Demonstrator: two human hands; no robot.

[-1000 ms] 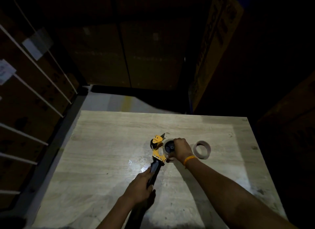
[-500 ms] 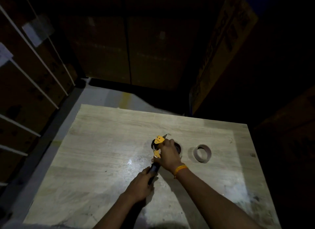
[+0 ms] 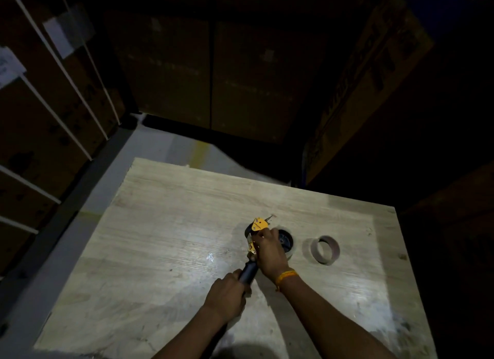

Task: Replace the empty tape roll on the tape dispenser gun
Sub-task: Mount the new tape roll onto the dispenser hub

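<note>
Head view: both hands (image 3: 270,251) grip dispenser (image 3: 258,225).

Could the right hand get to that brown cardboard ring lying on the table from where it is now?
Probably yes. The cardboard ring lies on bare table just right of the right hand, with nothing between them. But that hand is busy on the tape gun and would have to let go first.

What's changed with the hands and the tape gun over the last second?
The right hand moved from the roll on the tape gun toward the gun's yellow front and now covers it. The left hand stayed wrapped on the black handle. The empty core stayed put on the table.
</note>
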